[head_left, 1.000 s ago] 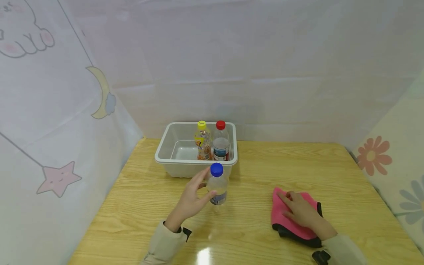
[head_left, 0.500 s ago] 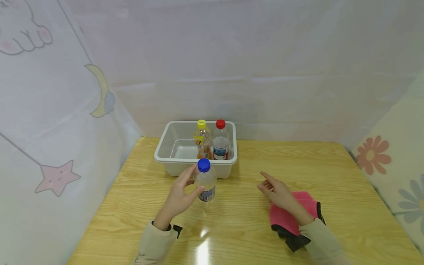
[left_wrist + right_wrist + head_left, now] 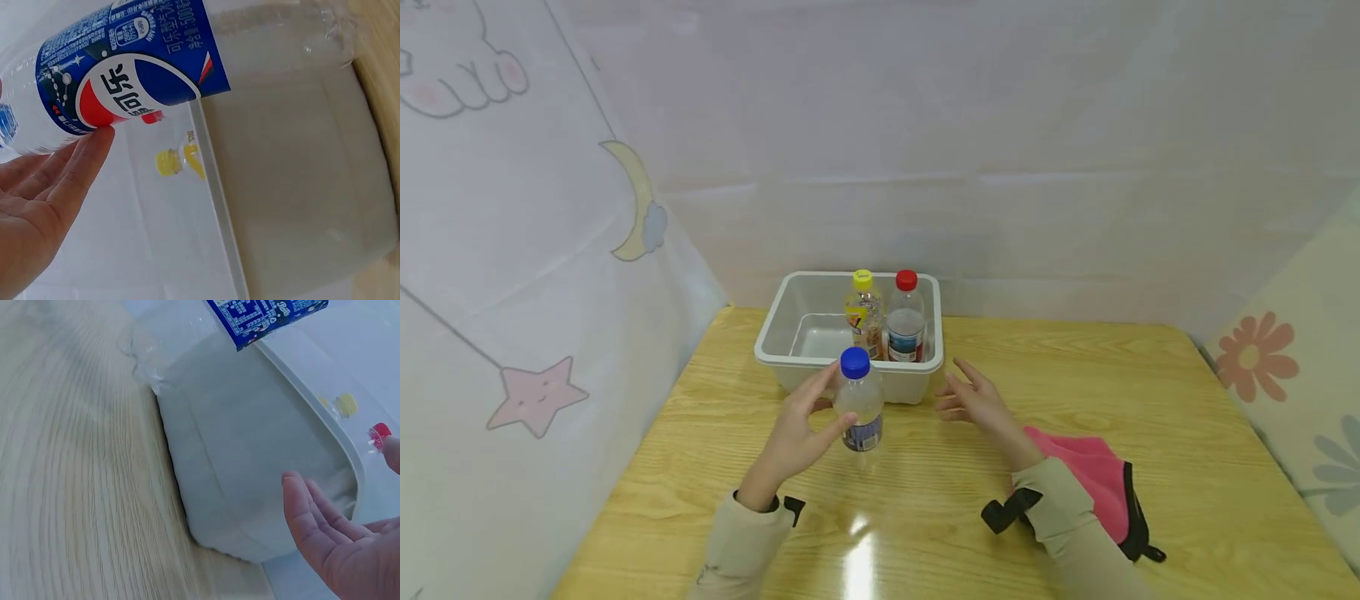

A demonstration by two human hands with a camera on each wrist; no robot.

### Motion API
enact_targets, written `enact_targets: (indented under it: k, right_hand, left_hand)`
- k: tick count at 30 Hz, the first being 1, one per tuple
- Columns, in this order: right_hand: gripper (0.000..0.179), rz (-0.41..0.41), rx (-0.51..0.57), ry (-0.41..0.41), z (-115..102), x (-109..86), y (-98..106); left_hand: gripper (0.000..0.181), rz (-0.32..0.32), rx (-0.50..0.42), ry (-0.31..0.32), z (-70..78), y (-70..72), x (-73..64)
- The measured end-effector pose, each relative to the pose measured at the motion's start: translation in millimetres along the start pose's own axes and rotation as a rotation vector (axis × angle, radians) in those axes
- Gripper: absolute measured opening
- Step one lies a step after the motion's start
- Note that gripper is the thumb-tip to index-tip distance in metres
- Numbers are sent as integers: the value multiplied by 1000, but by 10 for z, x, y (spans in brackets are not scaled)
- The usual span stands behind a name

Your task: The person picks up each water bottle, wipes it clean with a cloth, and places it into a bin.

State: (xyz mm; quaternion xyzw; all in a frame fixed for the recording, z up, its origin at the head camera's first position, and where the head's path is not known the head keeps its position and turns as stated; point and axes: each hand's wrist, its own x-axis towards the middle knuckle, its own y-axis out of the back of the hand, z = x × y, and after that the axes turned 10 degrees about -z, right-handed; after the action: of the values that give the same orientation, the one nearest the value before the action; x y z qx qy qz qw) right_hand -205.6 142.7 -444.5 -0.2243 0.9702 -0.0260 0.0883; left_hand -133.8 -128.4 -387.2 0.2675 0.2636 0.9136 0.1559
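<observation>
A clear cola bottle (image 3: 859, 396) with a blue cap and blue label stands upright in front of the grey plastic bin (image 3: 904, 387). My left hand (image 3: 793, 433) holds it from the left, thumb on the near side and fingers behind; the left wrist view shows fingertips at the blue label (image 3: 137, 69). To the bottle's right, my right hand (image 3: 973, 404) hovers by the bin's front right corner, fingers apart and holding nothing. Under the right forearm lies a pink cloth (image 3: 1093, 475) with black edging, partly covered by the sleeve.
Inside the bin, on its right side, stand a yellow-capped bottle (image 3: 863, 321) and a red-capped bottle (image 3: 906, 325). The wooden table (image 3: 1045, 350) ends at a printed fabric backdrop (image 3: 865, 125) behind and on both sides.
My right hand has lifted off the pink cloth and moved left toward the bottle. My left hand and the cola bottle have shifted slightly left. The cloth's near edge has changed shape.
</observation>
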Motion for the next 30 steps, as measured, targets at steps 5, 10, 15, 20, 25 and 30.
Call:
enact_targets:
  k: [5, 10, 15, 20, 25, 30]
  right_hand:
    - [64, 13, 104, 20, -8, 135, -100]
    - [61, 33, 231, 26, -34, 213, -179]
    - [55, 79, 291, 18, -48, 245, -223]
    - [49, 88, 308, 19, -44, 257, -236]
    - [49, 76, 310, 23, -42, 253, -238]
    - [50, 84, 313, 14, -45, 254, -237]
  left_hand:
    - [65, -5, 12, -35, 29, 99, 60]
    - [67, -6, 4, -33, 82, 214, 100]
    - [66, -3, 8, -60, 128, 331, 164]
    - [64, 33, 29, -148, 141, 459, 244]
    - [64, 89, 77, -183, 183, 592, 326]
    - [61, 143, 113, -178, 255, 708, 429]
